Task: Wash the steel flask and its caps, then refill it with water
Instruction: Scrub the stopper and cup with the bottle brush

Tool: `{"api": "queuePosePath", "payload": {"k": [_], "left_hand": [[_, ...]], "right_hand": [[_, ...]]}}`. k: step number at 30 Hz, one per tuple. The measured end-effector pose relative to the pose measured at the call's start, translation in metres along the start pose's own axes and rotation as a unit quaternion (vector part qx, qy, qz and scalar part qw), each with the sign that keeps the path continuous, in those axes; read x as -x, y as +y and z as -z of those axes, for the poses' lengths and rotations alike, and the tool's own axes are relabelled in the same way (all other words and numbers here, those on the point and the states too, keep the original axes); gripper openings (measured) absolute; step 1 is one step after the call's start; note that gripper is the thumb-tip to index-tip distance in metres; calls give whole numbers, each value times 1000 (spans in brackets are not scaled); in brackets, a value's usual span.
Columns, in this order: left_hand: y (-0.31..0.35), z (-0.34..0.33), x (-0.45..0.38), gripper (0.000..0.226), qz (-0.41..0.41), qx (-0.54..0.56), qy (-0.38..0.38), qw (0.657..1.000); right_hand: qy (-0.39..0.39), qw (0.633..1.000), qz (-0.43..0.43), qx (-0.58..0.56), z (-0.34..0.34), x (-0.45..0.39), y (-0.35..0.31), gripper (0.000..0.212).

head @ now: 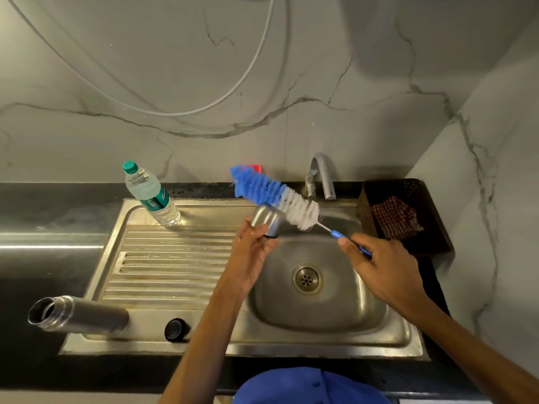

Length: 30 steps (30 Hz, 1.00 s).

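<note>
The open steel flask stands uncapped at the front left corner of the sink's draining board. A small black inner cap sits just right of it. My left hand holds the steel outer cap above the basin's left edge. My right hand grips the blue handle of a bottle brush, whose blue and white bristles lie across the top of the steel cap.
The steel sink has a drain in its basin and a tap behind it. A plastic water bottle stands at the back left of the draining board. A dark basket with a checked cloth sits at the right.
</note>
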<state>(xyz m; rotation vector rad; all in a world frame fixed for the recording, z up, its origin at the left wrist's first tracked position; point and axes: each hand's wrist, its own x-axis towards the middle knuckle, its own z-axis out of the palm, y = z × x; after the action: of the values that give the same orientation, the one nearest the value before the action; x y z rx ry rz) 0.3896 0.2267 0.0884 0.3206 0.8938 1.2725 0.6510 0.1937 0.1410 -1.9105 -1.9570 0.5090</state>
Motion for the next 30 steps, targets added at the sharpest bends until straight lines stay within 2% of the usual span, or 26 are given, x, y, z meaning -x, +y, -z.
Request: {"api": "queuePosePath", "payload": {"k": [2, 4, 8, 10, 13, 15, 19, 21, 23, 25, 27, 30], "left_hand": [[12, 15, -7, 62, -32, 11, 11, 999], [15, 21, -9, 64, -41, -8, 10, 999], [-7, 0, 5, 56, -24, -117, -53, 991], [-2, 0, 2, 54, -38, -105, -27, 993], [22, 11, -8, 46, -61, -89, 31, 994], [22, 9, -4, 43, -62, -135, 3, 989], [0, -6, 9, 57, -65, -225, -108, 966], [7, 2, 8, 59, -71, -229, -78, 968], [22, 18, 3, 60, -73, -186, 11, 980], [34, 35, 1, 60, -76, -168, 62, 981], [40, 49, 4, 62, -75, -226, 62, 969], [47, 73, 13, 56, -92, -362, 53, 926]], "right_hand": [[2, 1000, 13, -12, 2, 8, 3, 26], [6, 999, 23, -23, 3, 15, 4, 26], [7, 1000, 7, -11, -3, 5, -2, 28], [14, 1000, 7, 3, 0, 1, 0, 32], [27, 999, 36, -4, 9, 12, 5, 26], [12, 999, 38, -8, 4, 17, -1, 31], [11, 1000, -5, -17, -5, -1, -14, 44], [2, 1000, 6, 11, -2, -3, -11, 44], [-5, 1000, 14, 22, 1, 3, -9, 40], [-10, 999, 15, 42, 4, 2, -12, 40], [-10, 995, 28, 91, 9, -12, -17, 42], [27, 970, 65, 234, 25, -53, -32, 41]]}}
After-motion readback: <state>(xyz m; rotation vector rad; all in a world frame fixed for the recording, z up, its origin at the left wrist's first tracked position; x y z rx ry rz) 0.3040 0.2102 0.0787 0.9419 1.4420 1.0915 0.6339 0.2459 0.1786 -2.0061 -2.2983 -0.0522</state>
